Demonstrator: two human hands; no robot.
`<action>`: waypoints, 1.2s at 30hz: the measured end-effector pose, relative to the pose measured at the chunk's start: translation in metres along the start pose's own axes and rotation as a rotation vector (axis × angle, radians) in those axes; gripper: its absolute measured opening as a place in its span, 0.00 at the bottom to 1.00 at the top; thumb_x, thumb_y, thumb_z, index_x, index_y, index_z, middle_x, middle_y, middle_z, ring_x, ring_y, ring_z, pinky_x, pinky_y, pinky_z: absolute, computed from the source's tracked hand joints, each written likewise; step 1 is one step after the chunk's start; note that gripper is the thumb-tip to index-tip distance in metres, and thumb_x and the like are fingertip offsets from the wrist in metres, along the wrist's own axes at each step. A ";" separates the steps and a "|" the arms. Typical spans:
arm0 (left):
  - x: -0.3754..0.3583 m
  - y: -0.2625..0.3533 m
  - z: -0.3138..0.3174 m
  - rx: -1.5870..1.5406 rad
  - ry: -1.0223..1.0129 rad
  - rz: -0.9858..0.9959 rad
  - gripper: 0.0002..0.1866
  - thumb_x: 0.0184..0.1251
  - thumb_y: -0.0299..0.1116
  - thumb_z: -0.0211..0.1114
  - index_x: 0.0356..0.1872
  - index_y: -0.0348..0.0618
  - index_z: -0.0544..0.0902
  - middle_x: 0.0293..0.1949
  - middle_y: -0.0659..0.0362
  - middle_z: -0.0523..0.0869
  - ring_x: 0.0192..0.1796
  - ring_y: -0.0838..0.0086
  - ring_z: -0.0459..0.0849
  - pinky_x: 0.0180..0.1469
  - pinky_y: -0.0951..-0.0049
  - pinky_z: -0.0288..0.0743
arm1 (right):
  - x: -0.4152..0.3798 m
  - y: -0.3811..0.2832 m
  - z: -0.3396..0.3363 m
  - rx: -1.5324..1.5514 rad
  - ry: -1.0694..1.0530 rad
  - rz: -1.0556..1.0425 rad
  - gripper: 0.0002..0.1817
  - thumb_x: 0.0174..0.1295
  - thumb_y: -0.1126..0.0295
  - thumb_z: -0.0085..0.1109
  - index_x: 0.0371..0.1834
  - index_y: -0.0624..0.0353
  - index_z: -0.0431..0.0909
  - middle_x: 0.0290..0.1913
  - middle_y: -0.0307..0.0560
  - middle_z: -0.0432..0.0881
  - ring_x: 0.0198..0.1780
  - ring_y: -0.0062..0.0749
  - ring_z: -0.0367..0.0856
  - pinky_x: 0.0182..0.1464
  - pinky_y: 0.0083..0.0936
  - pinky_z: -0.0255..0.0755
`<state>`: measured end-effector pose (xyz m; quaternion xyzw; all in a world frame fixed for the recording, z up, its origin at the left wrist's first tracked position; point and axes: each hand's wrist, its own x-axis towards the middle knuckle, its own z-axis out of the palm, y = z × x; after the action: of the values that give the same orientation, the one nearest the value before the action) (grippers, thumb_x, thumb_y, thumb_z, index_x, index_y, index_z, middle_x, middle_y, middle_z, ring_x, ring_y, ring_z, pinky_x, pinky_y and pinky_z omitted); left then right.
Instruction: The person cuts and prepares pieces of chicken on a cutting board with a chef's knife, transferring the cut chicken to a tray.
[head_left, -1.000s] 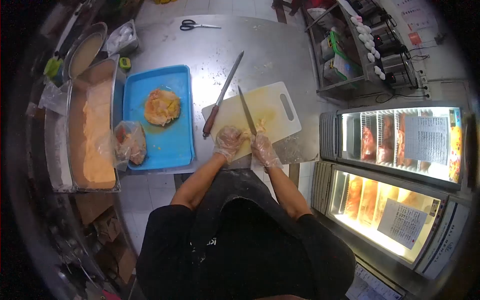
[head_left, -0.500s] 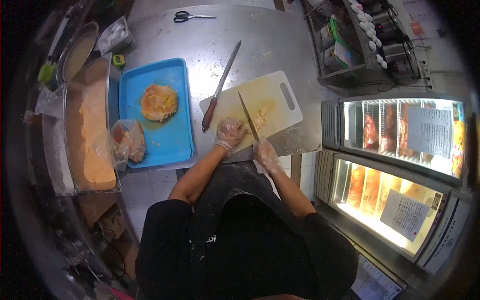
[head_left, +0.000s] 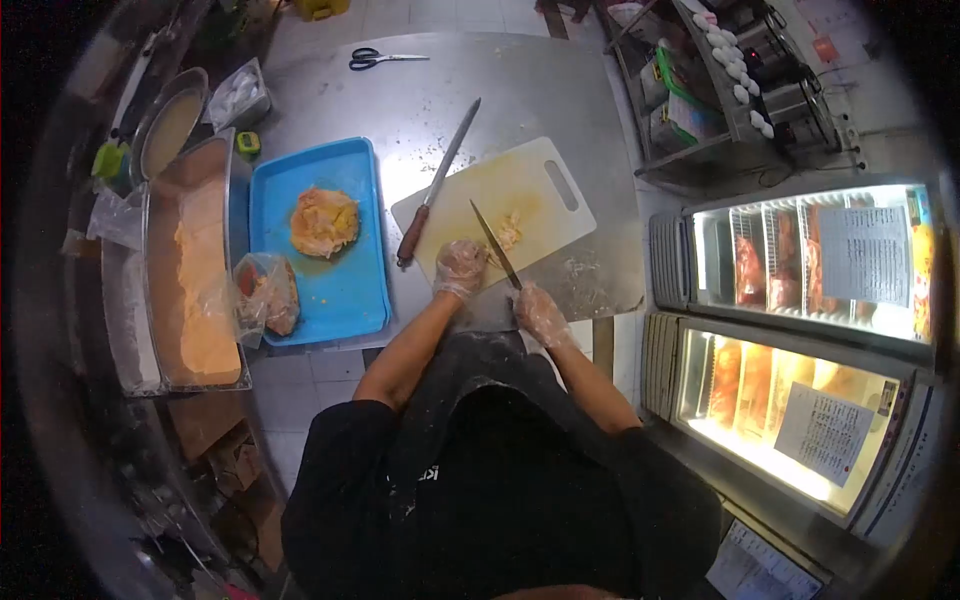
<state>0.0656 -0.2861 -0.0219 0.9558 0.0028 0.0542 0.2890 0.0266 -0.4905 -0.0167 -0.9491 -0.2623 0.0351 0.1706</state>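
Observation:
A white cutting board with yellowish stains lies on the steel table. Gloved in clear plastic, my right hand grips the handle of a knife, whose blade points up and left across the board. My left hand, also gloved, is closed at the board's lower left, left of the blade; what it holds is too small to make out. Small pale chopped pieces lie just right of the blade. A second long knife with a brown handle rests partly on the board's left edge.
Left of the board, a blue tray holds a piece of raw meat and a plastic bag overlaps its edge. Farther left is a metal bin of orange powder. Scissors lie at the back. Lit display cases stand right.
The view has shifted slightly. The knife's tip has moved a little left of the chopped pieces, and its blade leans more. Both hands keep nearly the same places on the board.

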 end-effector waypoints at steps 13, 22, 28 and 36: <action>0.008 -0.017 0.017 0.074 -0.012 -0.079 0.14 0.60 0.41 0.55 0.37 0.42 0.80 0.37 0.49 0.80 0.42 0.53 0.78 0.44 0.55 0.73 | -0.026 0.013 -0.019 0.127 -0.206 0.294 0.10 0.58 0.67 0.53 0.32 0.65 0.71 0.27 0.58 0.75 0.27 0.52 0.77 0.32 0.42 0.73; 0.003 0.015 0.014 0.007 -0.089 0.164 0.12 0.57 0.41 0.60 0.35 0.45 0.81 0.36 0.49 0.80 0.42 0.55 0.78 0.43 0.57 0.73 | 0.028 0.027 0.035 -0.346 -0.042 -0.212 0.13 0.63 0.62 0.48 0.35 0.61 0.74 0.32 0.52 0.76 0.35 0.45 0.78 0.32 0.37 0.73; 0.010 0.016 0.022 0.081 -0.067 0.041 0.11 0.58 0.41 0.60 0.32 0.45 0.82 0.32 0.51 0.81 0.38 0.54 0.79 0.40 0.57 0.73 | -0.033 0.042 0.021 0.344 -0.069 0.064 0.10 0.61 0.69 0.47 0.35 0.67 0.72 0.27 0.58 0.75 0.32 0.50 0.77 0.33 0.40 0.72; 0.019 0.002 0.021 -0.066 -0.067 -0.160 0.15 0.58 0.44 0.58 0.29 0.42 0.83 0.29 0.50 0.82 0.33 0.54 0.81 0.39 0.54 0.73 | -0.054 0.039 -0.052 0.116 -0.302 0.297 0.10 0.58 0.68 0.50 0.31 0.66 0.73 0.29 0.64 0.78 0.33 0.58 0.80 0.34 0.47 0.72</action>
<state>0.0868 -0.2988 -0.0360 0.9438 0.0677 -0.0011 0.3235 0.0076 -0.5651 0.0179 -0.9499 -0.1396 0.2168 0.1767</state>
